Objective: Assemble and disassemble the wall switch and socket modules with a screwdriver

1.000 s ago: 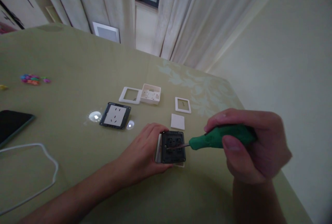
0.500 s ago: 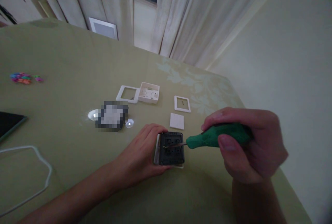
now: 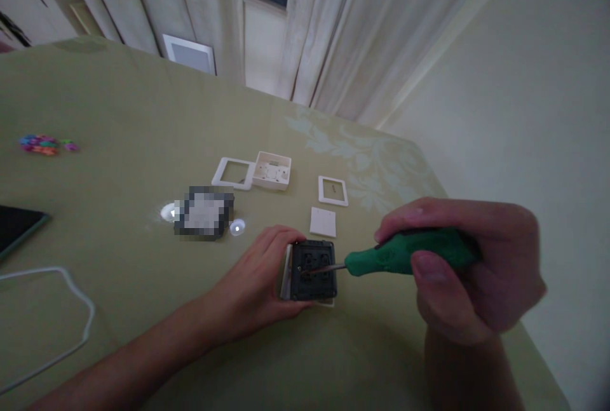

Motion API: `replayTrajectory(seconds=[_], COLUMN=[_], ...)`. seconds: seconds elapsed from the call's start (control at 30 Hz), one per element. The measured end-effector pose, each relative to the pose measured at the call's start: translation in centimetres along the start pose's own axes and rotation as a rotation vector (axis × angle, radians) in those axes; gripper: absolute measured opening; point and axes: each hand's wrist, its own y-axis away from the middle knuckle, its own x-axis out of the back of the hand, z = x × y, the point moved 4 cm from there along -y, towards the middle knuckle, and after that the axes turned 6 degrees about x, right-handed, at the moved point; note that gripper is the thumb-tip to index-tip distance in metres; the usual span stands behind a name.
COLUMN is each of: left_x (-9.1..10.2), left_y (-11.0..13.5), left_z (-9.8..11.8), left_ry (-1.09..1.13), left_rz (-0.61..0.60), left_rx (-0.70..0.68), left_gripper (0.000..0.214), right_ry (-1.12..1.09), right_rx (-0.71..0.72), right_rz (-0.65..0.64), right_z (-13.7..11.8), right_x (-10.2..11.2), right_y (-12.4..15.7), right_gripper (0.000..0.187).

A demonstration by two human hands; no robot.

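Observation:
My left hand (image 3: 255, 277) grips the sides of a black square wall switch module (image 3: 320, 287), its back side facing up. A white part (image 3: 285, 281) shows behind the module's left and lower edges. My right hand (image 3: 500, 258) is closed around a green-handled screwdriver (image 3: 386, 260). Its thin metal shaft lies across the module, pointing left to a spot near the module's left edge. Whether the tip touches there I cannot tell. Just beyond the module is a flat white square cover (image 3: 323, 222).
Farther back lie a white box (image 3: 272, 171), a white frame (image 3: 220, 177) and a smaller white frame (image 3: 333, 191). A blurred dark-edged object (image 3: 204, 213) sits left of them. At far left are colourful small pieces (image 3: 40, 144), a dark flat device (image 3: 19, 227) and a white cable (image 3: 76, 293).
My right hand has drawn slightly to the right with the screwdriver, whose handle is a little farther from the module. My left hand keeps its hold, almost unmoved.

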Motion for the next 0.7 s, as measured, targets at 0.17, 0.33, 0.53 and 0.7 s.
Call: replayTrajectory(seconds=[0.17,0.33,0.53,0.7], left_x=[0.08,0.09,0.02,0.0], left_y=[-0.09,-0.04,0.0,-0.07], left_z=[-0.02,0.07,0.18,0.12], left_ry=[-0.001,-0.006,-0.019,-0.017], left_rz=[0.009,0.003,-0.005,-0.008], left_rx=[-0.003,0.003,-0.014,-0.005], left_gripper=[0.077,0.073,0.078,0.076], right_ry=[-0.003,-0.007,-0.013,-0.022], right_rx=[0.026,0.032,0.047,0.076], right_rz=[-0.025,-0.037,-0.001,0.006], right_z=[0.26,0.09,-0.33,-0.27], right_x=[-0.1,-0.33,-0.24,-0.29], right_y=[-0.15,-0.37,-0.55,-0.63], right_gripper=[0.027,0.029,0.025,0.03])
